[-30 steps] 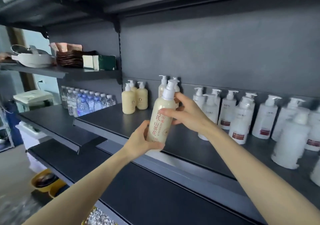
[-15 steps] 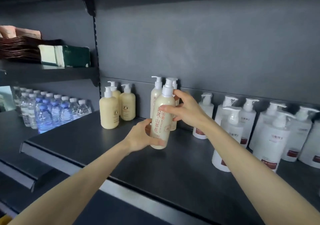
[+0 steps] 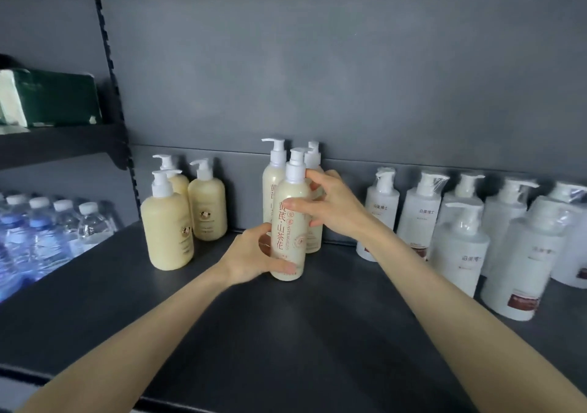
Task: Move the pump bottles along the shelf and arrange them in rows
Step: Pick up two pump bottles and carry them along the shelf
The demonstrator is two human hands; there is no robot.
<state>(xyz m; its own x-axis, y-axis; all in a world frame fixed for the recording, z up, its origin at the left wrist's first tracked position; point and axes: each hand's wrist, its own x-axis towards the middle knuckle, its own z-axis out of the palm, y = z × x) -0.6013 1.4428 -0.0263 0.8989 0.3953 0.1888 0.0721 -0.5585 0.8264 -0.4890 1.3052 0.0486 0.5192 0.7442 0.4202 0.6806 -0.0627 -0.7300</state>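
I have both grips on the tall cream pump bottle [image 3: 290, 222] at the centre of the frame. My left grip [image 3: 251, 253] wraps its lower half, thumb lying across the front near the base and fingers curled round the far side. My right grip [image 3: 333, 206] grasps the upper body, thumb pressed on the front above the red lettering and fingers reaching round by the shoulder under the pump. The bottle stands upright with its label towards me. Its base seems to meet the dark shelf [image 3: 286, 333], though my left thumb hides part of that edge, so I cannot be sure.

Just behind it, against the back panel, stand two more tall cream bottles [image 3: 272, 187], one to its left and one to its right, the right one partly hidden by my fingers. Left of centre, three squat cream pump bottles [image 3: 166, 228] form a cluster, one in front and two behind, apart from the tall ones. At the right of the frame the white pump bottles [image 3: 457, 247] stand in loose rows, some with clear wrap over their pumps. Water bottles [image 3: 47, 231] sit at the far left edge, and in the upper left a green box [image 3: 60, 98] rests on an upper shelf [image 3: 63, 141].
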